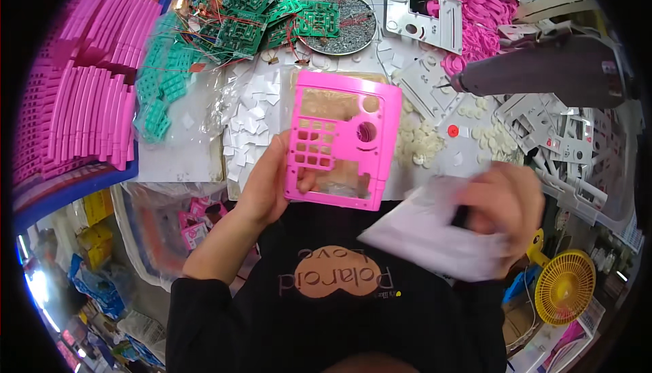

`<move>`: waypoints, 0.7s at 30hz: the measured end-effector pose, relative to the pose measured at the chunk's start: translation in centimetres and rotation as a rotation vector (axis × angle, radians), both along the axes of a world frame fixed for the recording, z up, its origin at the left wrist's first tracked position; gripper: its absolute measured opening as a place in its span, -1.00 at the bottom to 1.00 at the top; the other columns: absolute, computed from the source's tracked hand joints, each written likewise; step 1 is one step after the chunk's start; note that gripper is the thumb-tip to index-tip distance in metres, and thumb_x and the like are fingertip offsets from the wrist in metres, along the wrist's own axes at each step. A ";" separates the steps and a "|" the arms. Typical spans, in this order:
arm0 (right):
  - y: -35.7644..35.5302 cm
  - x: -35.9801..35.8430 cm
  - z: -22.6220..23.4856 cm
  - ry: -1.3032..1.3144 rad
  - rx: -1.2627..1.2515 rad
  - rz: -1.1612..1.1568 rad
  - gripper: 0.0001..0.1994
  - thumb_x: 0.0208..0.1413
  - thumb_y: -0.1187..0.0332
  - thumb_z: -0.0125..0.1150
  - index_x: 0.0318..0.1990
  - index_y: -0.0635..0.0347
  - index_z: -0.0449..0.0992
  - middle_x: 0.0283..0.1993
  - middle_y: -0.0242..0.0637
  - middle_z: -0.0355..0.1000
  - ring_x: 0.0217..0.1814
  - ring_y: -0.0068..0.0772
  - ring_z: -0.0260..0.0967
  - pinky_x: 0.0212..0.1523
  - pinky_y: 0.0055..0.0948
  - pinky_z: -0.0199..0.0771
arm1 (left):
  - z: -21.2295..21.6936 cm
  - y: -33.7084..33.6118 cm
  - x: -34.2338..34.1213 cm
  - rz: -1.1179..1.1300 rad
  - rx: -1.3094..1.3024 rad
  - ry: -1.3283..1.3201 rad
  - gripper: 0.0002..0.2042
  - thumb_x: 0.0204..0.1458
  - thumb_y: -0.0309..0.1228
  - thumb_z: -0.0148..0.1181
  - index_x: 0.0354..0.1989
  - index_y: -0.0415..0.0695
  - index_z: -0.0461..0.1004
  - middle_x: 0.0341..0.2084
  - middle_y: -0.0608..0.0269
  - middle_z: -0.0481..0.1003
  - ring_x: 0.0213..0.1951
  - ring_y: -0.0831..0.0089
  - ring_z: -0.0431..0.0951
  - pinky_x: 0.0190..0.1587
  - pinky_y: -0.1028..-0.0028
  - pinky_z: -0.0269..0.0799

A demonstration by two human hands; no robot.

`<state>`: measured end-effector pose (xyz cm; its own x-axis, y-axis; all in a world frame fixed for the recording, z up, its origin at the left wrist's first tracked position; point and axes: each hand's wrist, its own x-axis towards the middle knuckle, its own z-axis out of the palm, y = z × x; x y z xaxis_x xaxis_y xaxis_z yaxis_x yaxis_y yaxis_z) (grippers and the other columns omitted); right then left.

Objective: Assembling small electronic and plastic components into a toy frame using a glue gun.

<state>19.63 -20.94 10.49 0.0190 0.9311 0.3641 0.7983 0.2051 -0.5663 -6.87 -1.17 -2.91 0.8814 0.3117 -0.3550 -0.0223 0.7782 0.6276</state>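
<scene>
The left hand (268, 183) grips a glossy pink plastic faceplate (341, 138) by its lower left edge, fingers showing through its grid of square cutouts, and holds it nearly upright over the near edge of the cluttered desk (183, 159). Just to its right and lower, the motion-blurred right hand (506, 213) clutches a pale, flat sheet-like piece (431, 227), nearer the body.

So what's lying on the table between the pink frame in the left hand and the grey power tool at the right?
In the head view, a heap of small whitish round discs lies between the pink frame and the grey power tool, with a white cut-out panel nearby.
</scene>
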 end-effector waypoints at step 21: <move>7.1 -8.4 -9.8 1.479 -0.057 -0.142 -0.28 0.21 0.42 0.31 0.45 0.35 0.07 0.32 -0.16 0.30 0.27 -0.44 0.35 0.22 -0.40 0.41 | 1.4 1.1 -1.3 0.107 0.003 0.039 -0.34 0.17 -0.43 0.09 0.46 -0.28 0.05 0.27 -0.01 0.36 0.27 0.20 0.43 0.33 0.21 0.32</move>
